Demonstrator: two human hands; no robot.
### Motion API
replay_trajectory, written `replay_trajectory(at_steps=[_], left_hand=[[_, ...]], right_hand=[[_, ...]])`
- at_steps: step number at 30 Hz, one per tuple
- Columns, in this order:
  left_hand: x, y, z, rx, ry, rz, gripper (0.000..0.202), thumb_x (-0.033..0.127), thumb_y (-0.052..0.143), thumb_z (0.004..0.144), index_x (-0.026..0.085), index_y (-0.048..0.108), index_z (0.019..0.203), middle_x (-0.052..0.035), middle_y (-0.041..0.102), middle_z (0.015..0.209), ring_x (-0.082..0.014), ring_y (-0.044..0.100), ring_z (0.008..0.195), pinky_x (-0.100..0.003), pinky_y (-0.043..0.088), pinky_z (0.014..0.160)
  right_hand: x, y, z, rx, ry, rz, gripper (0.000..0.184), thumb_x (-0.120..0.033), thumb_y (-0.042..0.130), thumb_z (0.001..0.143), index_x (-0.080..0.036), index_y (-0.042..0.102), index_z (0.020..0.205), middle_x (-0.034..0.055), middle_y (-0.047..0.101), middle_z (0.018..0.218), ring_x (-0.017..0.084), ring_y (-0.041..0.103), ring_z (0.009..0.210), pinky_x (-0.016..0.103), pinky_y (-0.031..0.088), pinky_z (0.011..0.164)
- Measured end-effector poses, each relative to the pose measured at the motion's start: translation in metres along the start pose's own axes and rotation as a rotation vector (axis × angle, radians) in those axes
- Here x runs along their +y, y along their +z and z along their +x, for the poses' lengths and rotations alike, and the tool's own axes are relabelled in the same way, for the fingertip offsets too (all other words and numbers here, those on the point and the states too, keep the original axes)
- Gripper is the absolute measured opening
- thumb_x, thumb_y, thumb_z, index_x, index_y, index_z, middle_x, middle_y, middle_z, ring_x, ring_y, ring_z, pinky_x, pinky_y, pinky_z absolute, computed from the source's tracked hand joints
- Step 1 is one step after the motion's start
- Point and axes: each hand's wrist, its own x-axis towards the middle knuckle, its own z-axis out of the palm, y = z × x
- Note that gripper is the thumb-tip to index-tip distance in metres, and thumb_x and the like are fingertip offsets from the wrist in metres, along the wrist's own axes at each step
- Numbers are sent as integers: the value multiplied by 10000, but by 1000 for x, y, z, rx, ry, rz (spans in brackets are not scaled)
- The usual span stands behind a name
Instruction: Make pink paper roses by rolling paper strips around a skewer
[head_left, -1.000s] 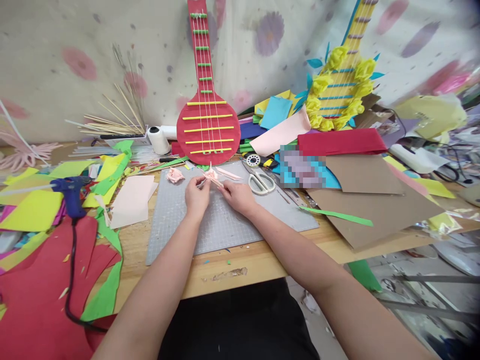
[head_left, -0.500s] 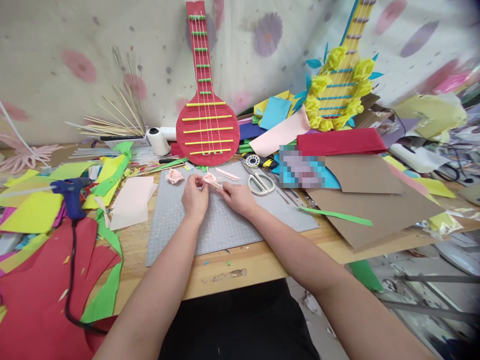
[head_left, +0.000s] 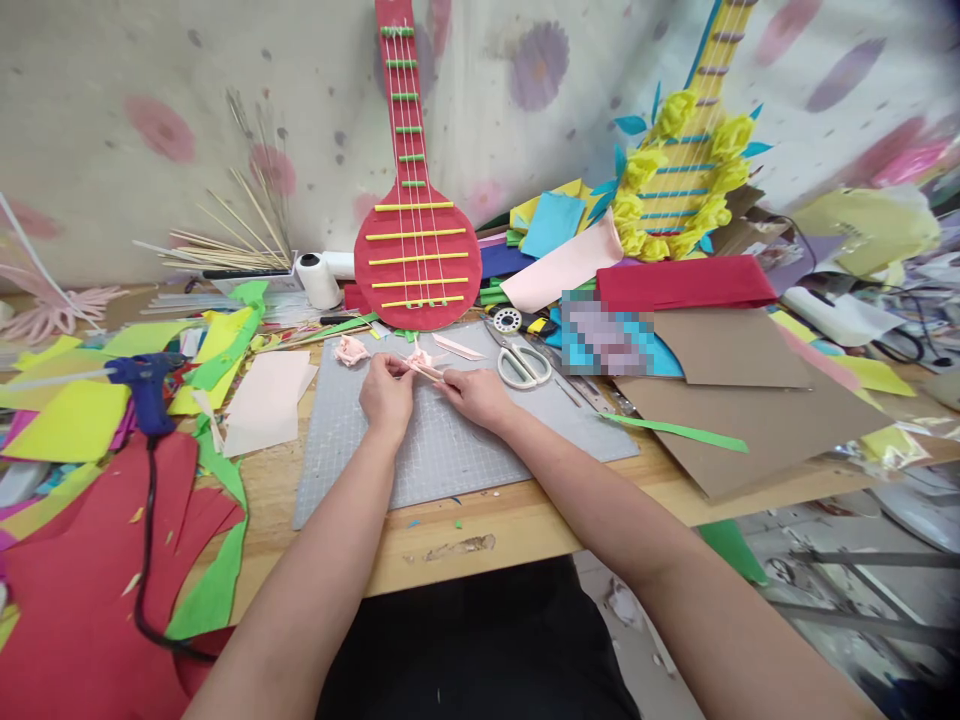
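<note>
Left hand and right hand both pinching pink paper piece over cutting mat. Looks mid-shaping; next move likely calls for light, even fingertip tension.

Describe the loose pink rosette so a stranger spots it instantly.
Find the grey mat in front of the red banjo. In its far left corner, beside the left hand, sits the rosette. It is crumpled, unlike the flat pink strip, and loose, unlike the held pink piece.
</note>
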Motion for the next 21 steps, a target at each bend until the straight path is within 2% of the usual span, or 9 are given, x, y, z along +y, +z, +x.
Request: replay_trajectory(at_steps=[5,11,21], left_hand=[[0,0,0,-10,6,3,258,227,636,676,225,445,849,13,653,823,-158,611,761,-296,412,705],[1,1,0,-28,32,18,233,200,612,688,220,444,848,17,637,800,-150,598,732,-285,409,700],[0,2,2,42,62,-40,223,199,595,701,215,434,854,27,628,812,-119,578,657,-259,408,660]], right_hand=[[0,0,0,8,7,-16,382,-438,346,899,-216,637,1010,63,686,813,168,582,683,250,294,596],[0,-2,0,10,28,-42,410,-461,329,898,-202,646,922,68,684,799,169,586,677,255,294,589],[-2,-2,0,70,65,-34,359,-438,337,895,-207,610,923,39,683,801,167,588,695,250,245,556]])
